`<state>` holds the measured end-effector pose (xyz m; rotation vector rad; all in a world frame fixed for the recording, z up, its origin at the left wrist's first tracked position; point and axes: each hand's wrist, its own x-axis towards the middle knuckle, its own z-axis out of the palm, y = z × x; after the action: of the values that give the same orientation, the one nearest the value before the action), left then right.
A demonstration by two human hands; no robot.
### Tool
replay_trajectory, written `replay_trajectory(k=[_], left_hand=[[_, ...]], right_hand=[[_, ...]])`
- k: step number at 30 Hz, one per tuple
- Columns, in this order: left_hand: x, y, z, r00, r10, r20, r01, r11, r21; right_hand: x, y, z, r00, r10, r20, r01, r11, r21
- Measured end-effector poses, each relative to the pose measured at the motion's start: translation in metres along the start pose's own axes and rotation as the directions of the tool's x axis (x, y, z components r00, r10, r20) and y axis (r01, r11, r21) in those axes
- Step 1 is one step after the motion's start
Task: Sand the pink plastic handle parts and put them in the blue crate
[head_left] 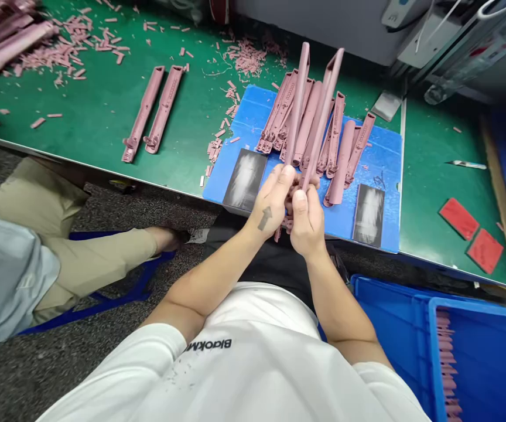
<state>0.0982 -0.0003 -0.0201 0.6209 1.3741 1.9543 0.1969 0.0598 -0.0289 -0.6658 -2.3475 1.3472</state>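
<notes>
My left hand (274, 196) is closed around the lower end of a long pink plastic part (299, 105), a hollow casing. A second, similar pink casing (325, 114) is gripped in my right hand (307, 220). The two casings stand up side by side, spreading apart at their far ends. My hands are close together above the front edge of a blue mat (387, 158). Behind them lies a heap of similar pink casings (348, 146) on the mat. My fingers partly hide the near ends of the held parts.
Dark sanding pads (246, 179) lie on the mat. Two pink casings (163, 111) rest on the green table (90, 129) at left, amid pink scraps (246, 55). Red squares (459, 218) and a knife (468, 164) lie right. Blue bins (433, 302) stand below. A person (99, 252) sits left.
</notes>
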Motion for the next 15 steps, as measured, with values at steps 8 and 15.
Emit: replay_trajectory(k=[8,15], left_hand=[[0.000,0.002,-0.002,1.000,-0.011,-0.021,0.009,0.992,-0.125],[-0.009,0.011,0.003,1.000,0.002,-0.027,-0.003,0.999,-0.050]], right_hand=[[-0.001,-0.001,0.009,0.961,-0.122,-0.250,0.165,0.973,0.160],[-0.002,-0.004,0.027,0.946,-0.121,-0.301,0.184,0.965,0.188]])
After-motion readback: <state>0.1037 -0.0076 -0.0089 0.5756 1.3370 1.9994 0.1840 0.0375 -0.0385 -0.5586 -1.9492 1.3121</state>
